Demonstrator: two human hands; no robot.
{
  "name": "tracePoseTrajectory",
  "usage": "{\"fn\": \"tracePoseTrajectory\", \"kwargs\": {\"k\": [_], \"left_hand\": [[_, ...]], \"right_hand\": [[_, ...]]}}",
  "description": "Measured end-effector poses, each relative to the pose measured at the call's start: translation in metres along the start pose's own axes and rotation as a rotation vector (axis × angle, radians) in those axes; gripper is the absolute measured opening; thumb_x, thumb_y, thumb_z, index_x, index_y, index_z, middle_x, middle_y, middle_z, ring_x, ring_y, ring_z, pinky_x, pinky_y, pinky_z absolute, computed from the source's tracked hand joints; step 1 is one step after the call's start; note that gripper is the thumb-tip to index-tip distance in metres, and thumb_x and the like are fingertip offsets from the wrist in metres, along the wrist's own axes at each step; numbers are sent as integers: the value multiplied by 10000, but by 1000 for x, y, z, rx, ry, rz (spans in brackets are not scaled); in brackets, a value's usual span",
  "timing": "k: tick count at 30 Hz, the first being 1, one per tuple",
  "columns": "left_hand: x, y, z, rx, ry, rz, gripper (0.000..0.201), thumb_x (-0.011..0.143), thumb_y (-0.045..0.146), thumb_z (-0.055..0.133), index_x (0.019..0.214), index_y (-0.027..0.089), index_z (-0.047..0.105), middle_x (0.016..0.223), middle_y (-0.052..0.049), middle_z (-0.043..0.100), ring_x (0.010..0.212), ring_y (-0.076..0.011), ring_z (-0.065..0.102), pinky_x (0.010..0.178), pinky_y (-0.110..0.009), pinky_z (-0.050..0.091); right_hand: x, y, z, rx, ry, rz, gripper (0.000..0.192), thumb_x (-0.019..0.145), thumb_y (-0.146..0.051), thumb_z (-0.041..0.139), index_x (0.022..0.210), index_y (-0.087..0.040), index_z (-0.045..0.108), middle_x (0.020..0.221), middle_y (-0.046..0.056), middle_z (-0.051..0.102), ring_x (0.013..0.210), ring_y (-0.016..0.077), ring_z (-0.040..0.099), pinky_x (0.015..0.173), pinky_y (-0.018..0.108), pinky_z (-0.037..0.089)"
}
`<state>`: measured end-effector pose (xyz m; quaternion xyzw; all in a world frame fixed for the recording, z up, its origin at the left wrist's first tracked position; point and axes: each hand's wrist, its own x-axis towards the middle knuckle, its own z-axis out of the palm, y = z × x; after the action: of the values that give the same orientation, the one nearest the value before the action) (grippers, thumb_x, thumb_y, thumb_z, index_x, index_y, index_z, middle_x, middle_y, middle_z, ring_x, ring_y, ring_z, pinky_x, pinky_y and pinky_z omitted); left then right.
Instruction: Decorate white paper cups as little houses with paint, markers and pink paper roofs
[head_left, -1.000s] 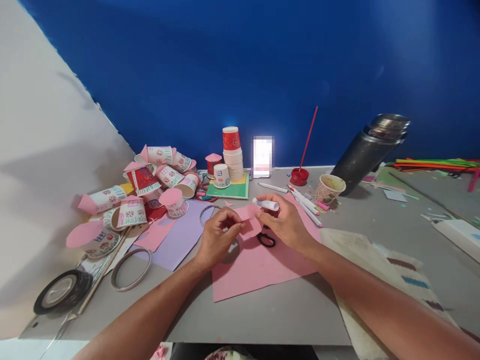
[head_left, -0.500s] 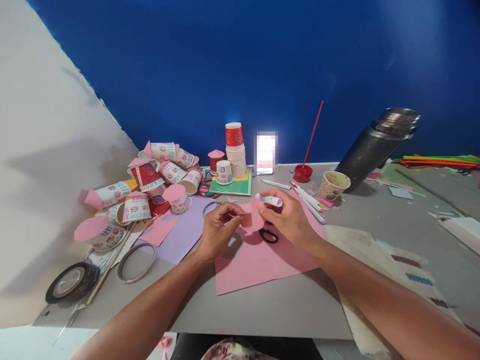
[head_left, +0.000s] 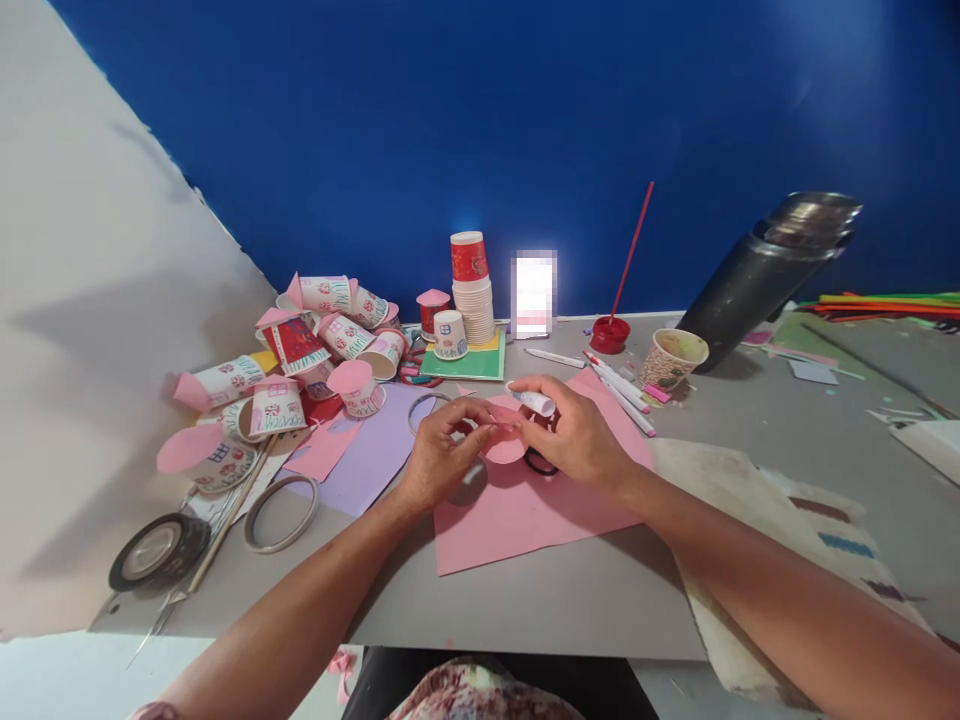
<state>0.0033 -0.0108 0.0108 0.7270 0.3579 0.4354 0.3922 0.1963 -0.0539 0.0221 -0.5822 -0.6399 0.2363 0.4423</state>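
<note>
A deep blue wall fills the far side, a pale wall slants in on the left, and a grey counter (head_left: 570, 600) runs below them, thick with craft bits.

From the head view, both bare hands meet over a large pink paper sheet (head_left: 525, 515) lying flat at the counter's middle. The left hand (head_left: 435, 455) pinches the left edge of a small pink paper cutout (head_left: 504, 440), thumb and fingers pressed together on it. The right hand (head_left: 574, 435) has its grip closed too: fingertips on the cutout's right side, while a white glue stick (head_left: 534, 402) lies clamped across the top of that hand. The cutout sits between the two hands, raised just above the pink sheet. A pair of black scissors (head_left: 538, 464) peeks out just under the right hand, resting on the sheet.

To the left, a heap of decorated paper cups (head_left: 315, 350) with pink tops lies tumbled, with a tape ring (head_left: 281, 512) and a dark tape roll (head_left: 159, 550) nearer. A lilac sheet (head_left: 375, 450) lies left of the pink one. Far centre, a stack of cups (head_left: 471, 295) stands on a green card. Right of it, a red pot (head_left: 609, 335) with a red stick, white markers (head_left: 622, 390), a patterned cup (head_left: 671, 358) and a dark steel flask (head_left: 772, 275) leaning.
</note>
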Motion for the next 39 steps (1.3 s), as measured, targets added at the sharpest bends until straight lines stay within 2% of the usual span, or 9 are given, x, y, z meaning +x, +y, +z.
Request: {"fn": "tracePoseTrajectory", "kwargs": {"k": [4,11,15,18,24,28,31,39], "left_hand": [[-1,3,0,-9,-5,-57,106,867,258,732,793,185,711,917,-53,770,843,-176,695,763,-287,535],[-1,5,3,-175,46,-194,273,782,321,814,832,201,575,704,38,620,617,-103,553,580,-223,429],[-1,3,3,-178,44,-210,265,788,277,773,943,205,571,700,40,660,609,-99,557,594,-221,427],[-2,1,3,-154,45,-219,257,784,236,729,991,201,581,677,45,655,590,-102,553,575,-221,418],[-3,-1,3,-124,-1,-241,279,789,274,733,1040,184,648,697,34,651,593,-109,553,568,-226,434],[-1,1,1,-64,-45,-264,201,798,359,766,860,175,717,713,8,656,630,-119,561,578,-230,445],[0,0,0,-49,-48,-286,268,803,417,768,725,169,704,644,9,627,587,-112,518,548,-229,409],[0,-2,-1,-35,-47,-333,305,803,450,741,704,161,719,601,9,609,549,-106,473,512,-230,346]], "right_hand": [[-2,0,2,-58,-20,-22,331,854,-301,666,1181,-258,685,761,-6,734,593,169,601,623,297,467],[-2,-5,2,-18,-63,6,320,852,-310,663,1168,-254,678,783,-3,747,618,178,634,634,300,492],[-3,-7,1,43,-77,12,342,854,-267,596,1189,-238,660,825,4,746,644,174,646,654,302,508],[-3,-6,2,94,-87,23,370,839,-278,616,1206,-243,647,865,3,747,650,168,649,649,298,513],[-4,-2,9,94,-74,93,352,840,-325,636,1185,-262,652,689,-47,657,544,156,582,580,287,481],[-3,-2,9,98,-88,102,350,835,-307,634,1181,-260,648,680,-54,655,530,148,573,577,282,472],[-3,-3,8,108,-99,108,345,835,-317,638,1175,-258,650,726,-42,676,532,142,574,565,277,467],[-3,-2,8,49,-97,96,340,823,-281,645,1161,-263,668,751,-20,728,590,167,634,623,299,504]]}}
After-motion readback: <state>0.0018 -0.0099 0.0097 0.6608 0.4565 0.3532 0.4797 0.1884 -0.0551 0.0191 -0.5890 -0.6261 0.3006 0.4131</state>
